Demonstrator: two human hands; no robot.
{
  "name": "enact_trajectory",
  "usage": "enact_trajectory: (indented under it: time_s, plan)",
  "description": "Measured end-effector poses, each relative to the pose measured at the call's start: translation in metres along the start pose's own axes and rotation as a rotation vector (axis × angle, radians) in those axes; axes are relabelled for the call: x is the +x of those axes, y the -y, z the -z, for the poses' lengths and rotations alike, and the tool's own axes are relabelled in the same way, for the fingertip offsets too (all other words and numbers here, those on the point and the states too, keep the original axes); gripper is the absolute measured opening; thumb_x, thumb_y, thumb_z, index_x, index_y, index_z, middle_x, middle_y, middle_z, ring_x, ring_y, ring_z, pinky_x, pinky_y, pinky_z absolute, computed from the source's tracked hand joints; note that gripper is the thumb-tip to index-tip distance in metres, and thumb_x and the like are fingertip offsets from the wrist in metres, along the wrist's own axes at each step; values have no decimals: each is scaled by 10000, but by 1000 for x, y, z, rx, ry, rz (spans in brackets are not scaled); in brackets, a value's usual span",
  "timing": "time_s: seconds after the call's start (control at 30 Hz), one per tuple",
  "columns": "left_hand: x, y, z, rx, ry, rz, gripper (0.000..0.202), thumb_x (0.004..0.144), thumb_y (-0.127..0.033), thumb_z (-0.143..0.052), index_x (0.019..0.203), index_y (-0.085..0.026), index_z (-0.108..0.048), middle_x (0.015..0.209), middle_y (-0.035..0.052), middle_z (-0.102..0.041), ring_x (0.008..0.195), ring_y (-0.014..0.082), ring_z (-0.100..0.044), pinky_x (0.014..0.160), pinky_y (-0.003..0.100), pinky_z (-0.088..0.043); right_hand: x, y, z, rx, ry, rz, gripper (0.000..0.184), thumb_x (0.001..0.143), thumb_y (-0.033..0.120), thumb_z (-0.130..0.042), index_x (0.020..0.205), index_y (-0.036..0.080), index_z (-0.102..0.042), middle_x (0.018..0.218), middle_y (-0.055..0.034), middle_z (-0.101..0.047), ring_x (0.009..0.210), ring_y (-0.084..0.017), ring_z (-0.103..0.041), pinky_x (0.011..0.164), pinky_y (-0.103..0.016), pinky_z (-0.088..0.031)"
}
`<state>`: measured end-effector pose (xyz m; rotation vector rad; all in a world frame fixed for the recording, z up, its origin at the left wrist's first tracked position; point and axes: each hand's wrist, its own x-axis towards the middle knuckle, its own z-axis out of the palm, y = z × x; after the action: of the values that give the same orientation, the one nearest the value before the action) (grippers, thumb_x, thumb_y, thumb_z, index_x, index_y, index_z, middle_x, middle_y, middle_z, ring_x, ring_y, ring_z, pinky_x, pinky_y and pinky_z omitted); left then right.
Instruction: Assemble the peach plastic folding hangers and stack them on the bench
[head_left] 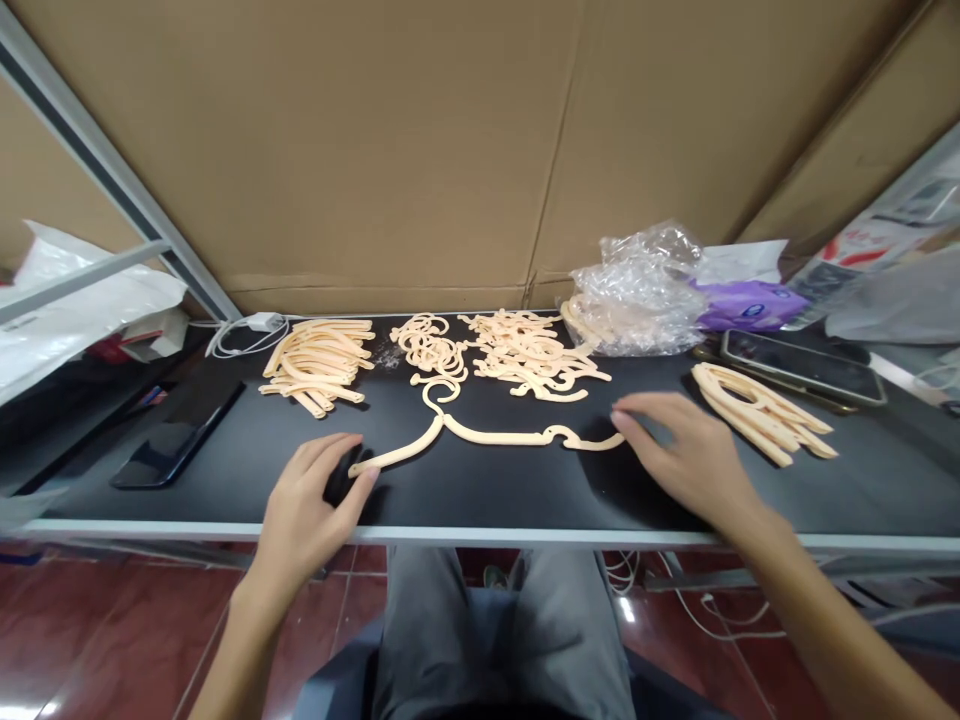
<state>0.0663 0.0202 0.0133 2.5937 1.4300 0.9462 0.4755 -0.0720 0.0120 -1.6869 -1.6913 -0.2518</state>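
On the black tabletop lies a cream plastic clothes hanger (495,437) in pieces set end to end: a curled hook (441,392), a left arm (405,452) and a longer right arm. A notched end piece (592,442) adjoins the right arm. My left hand (307,500) is at the left arm's outer tip, thumb against it and fingers apart. With thumb and forefinger, my right hand (682,450) pinches the outer end of the notched piece.
Behind lie piles of straight arms (322,360), hooks (431,345) and notched pieces (525,350). Several curved arms (757,410) lie right, near a phone (802,365). Bubble wrap (645,295) and a purple tissue pack (750,303) stand behind. A dark phone (176,435) lies left.
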Motion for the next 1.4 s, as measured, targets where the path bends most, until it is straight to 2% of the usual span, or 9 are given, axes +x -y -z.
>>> enact_trajectory:
  time_s: [0.17, 0.27, 0.47, 0.6, 0.7, 0.9, 1.07, 1.27, 1.4]
  plan:
    - [-19, 8, 0, 217, 9, -80, 417, 982, -428, -498, 1348, -236, -551, 1364, 121, -624, 1262, 348, -572, 1048, 540, -465, -70, 1, 15, -150, 128, -91, 440, 970, 481, -487, 1261, 201, -660, 1375, -150, -635, 1278, -357, -581, 1078, -576, -461]
    - [-22, 7, -4, 252, -29, -101, 420, 981, -393, -493, 1369, -235, -535, 1362, 124, -630, 1257, 352, -581, 1037, 535, -470, -78, 2, 18, -196, 139, -84, 429, 972, 475, -480, 1254, 209, -665, 1381, -144, -633, 1289, -368, -571, 1077, -592, -452]
    - [-21, 5, -6, 235, -41, -81, 412, 957, -378, -535, 1343, -236, -563, 1354, 118, -639, 1249, 354, -587, 1031, 525, -470, -8, 20, 1, -88, 89, -40, 270, 954, 406, -541, 952, 205, -723, 966, -98, -755, 946, -276, -687, 895, -460, -542]
    - [-21, 3, -5, 226, -30, -65, 403, 959, -380, -530, 1325, -221, -582, 1358, 114, -640, 1257, 348, -581, 1030, 509, -468, 52, 32, -34, -147, 216, -22, 272, 947, 352, -512, 919, 190, -729, 986, -98, -759, 972, -266, -659, 909, -415, -499]
    - [-22, 1, -4, 228, -22, -58, 407, 966, -378, -519, 1326, -200, -584, 1363, 118, -638, 1259, 344, -577, 1032, 507, -463, 77, 37, -54, -188, 289, -21, 275, 911, 363, -542, 818, 184, -729, 932, -117, -750, 952, -297, -650, 833, -418, -478]
    - [-24, -1, -3, 221, -12, -23, 416, 959, -390, -527, 1327, -206, -589, 1372, 104, -634, 1264, 332, -571, 1048, 488, -449, 84, 37, -57, -240, 339, -69, 229, 862, 257, -526, 717, 188, -688, 842, -110, -740, 842, -278, -643, 710, -381, -421]
    - [-24, -1, -4, 264, -14, -29, 425, 975, -406, -498, 1336, -198, -584, 1376, 92, -633, 1251, 314, -577, 1036, 466, -457, 91, 30, -58, -212, 371, -88, 194, 844, 315, -564, 789, 190, -702, 825, -84, -741, 802, -266, -643, 665, -358, -406]
    - [-22, -1, -4, 288, -8, -32, 420, 984, -406, -490, 1330, -191, -592, 1368, 88, -635, 1241, 306, -581, 1019, 451, -468, 98, 29, -59, -114, 384, -21, 216, 835, 297, -594, 649, 210, -662, 741, -60, -714, 782, -251, -625, 674, -356, -409]
    - [-22, -1, -3, 266, 8, -4, 408, 978, -420, -504, 1316, -213, -601, 1362, 84, -637, 1236, 308, -581, 1009, 456, -471, 93, 30, -50, 56, 154, 81, 194, 842, 307, -660, 672, 213, -645, 701, -26, -695, 681, -190, -602, 657, -331, -430]
